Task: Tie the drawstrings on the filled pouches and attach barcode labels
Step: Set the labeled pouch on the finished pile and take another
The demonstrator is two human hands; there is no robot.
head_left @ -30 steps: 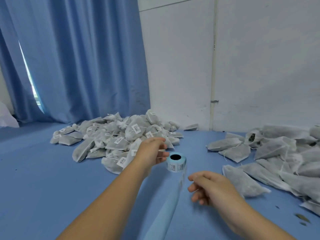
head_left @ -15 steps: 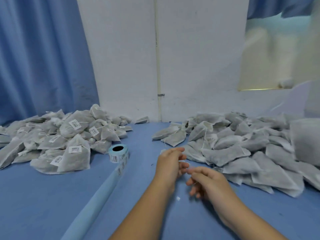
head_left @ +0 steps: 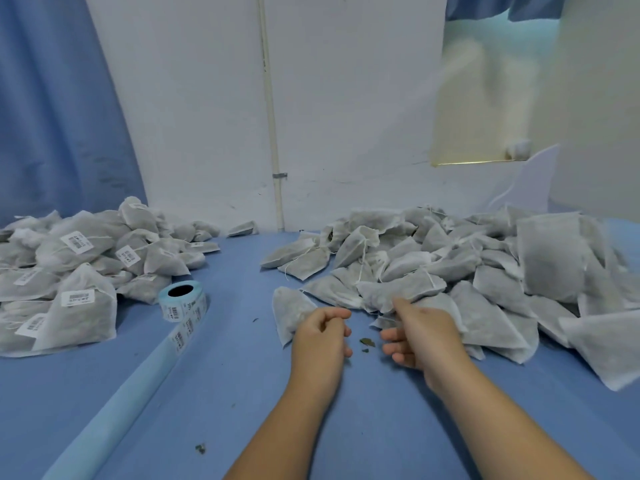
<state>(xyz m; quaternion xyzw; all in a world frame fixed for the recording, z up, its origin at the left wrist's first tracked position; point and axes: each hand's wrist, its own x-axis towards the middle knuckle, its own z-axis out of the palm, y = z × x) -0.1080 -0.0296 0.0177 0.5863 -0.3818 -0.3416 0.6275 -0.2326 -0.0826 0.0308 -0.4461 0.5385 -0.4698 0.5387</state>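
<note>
My left hand (head_left: pixel 322 337) hovers over the blue table, fingers curled in with nothing visible in them. It sits just right of a single unlabelled pouch (head_left: pixel 287 310). My right hand (head_left: pixel 424 336) is at the near edge of the big pile of unlabelled grey pouches (head_left: pixel 450 271). Its thumb points up against a pouch (head_left: pixel 401 289) and its fingers are half bent over a pouch corner, gripping nothing. A roll of barcode labels (head_left: pixel 181 299) stands to the left, its strip (head_left: pixel 183 334) trailing toward me. Labelled pouches (head_left: pixel 79 271) are heaped at far left.
Bits of dried leaf (head_left: pixel 365 342) lie between my hands, and another bit (head_left: pixel 200 448) lies nearer me. A raised pale-blue fold (head_left: pixel 114 410) runs across the table from the roll. A white wall with a pipe (head_left: pixel 275 133) closes the back; a blue curtain (head_left: pixel 52 98) hangs at left.
The view has swung right from the labelled heap to the unlabelled pile. Both hands have left the label roll and moved right and forward to the pile's near edge.
</note>
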